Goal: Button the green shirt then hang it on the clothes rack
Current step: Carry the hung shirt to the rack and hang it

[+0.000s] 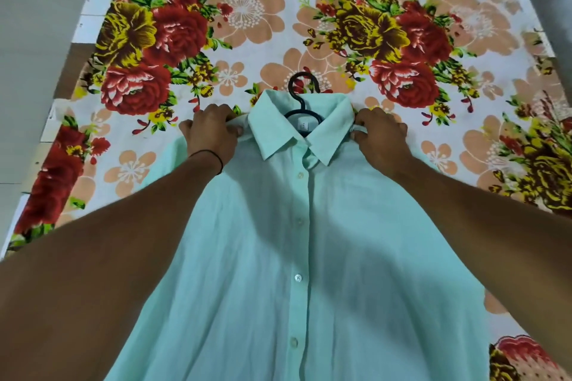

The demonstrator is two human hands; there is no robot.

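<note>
The pale green shirt [278, 257] lies face up on the bed, its front buttoned from below the collar down past the lower edge of the view. A black hanger [301, 99] sits inside it; only the hook and neck show above the open collar. My left hand [212, 133] pinches the shirt's left shoulder beside the collar. My right hand [382, 136] pinches the right shoulder in the same way. Both sleeves are mostly hidden under my forearms.
A floral sheet [247, 25] with red, yellow and peach flowers covers the bed. The bed's white edge [93, 9] runs along the left, with grey floor [31, 71] beyond it. No clothes rack is in view.
</note>
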